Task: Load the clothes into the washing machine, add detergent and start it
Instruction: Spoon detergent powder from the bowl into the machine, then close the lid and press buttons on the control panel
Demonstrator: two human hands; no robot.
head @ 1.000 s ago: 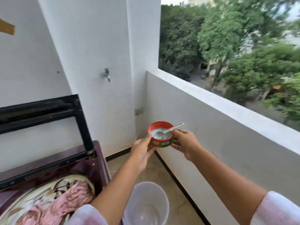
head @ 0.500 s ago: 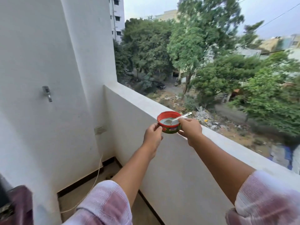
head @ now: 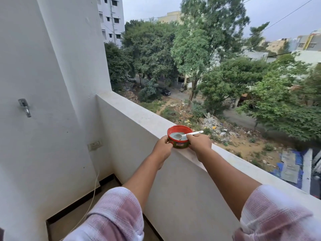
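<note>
A small round detergent tub (head: 178, 144) with a red rim and green side holds pale powder and a white spoon (head: 191, 133). It rests on top of the white balcony parapet (head: 139, 115). My left hand (head: 163, 146) grips the tub's left side and my right hand (head: 199, 142) grips its right side, both arms stretched out. The washing machine and the clothes are out of view.
A metal tap (head: 25, 107) sticks out of the white wall at left, with a wall socket (head: 94, 144) lower down and a thin cord (head: 90, 202) hanging to the floor. Beyond the parapet is a drop to trees and a street.
My view swung right and up, away from the washing machine and the bucket. Both hands carried the tub up to the parapet top, where it now rests.
</note>
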